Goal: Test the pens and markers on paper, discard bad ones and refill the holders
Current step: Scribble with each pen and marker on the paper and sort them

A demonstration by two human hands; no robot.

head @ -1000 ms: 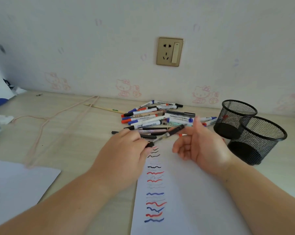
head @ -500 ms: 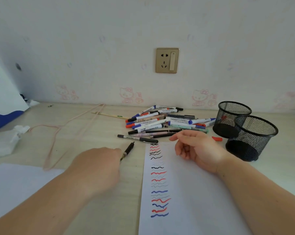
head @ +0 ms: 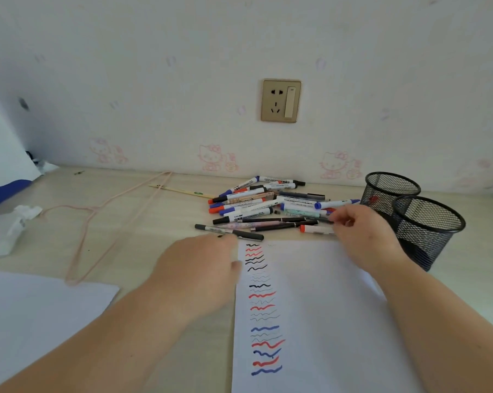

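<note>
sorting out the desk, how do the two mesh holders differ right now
The far mesh holder stands nearer the wall; the near mesh holder stands closer to the viewer and overlaps it. The far one shows something red through its mesh; nothing coloured shows in the near one. The right hand is beside the far one. Both are black, round, upright.

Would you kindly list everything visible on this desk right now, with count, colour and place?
pens and markers: a pile, mixed colours, far centre of desk
mesh holders: two, black, right
test paper: one, white with squiggles, centre
second sheet: one, white, near left
hanger: one, pink, left
crumpled tissue: white, far left
wall socket: one, gold, on wall
left hand: at paper's top left corner
right hand: reaching the pile's right end
</note>
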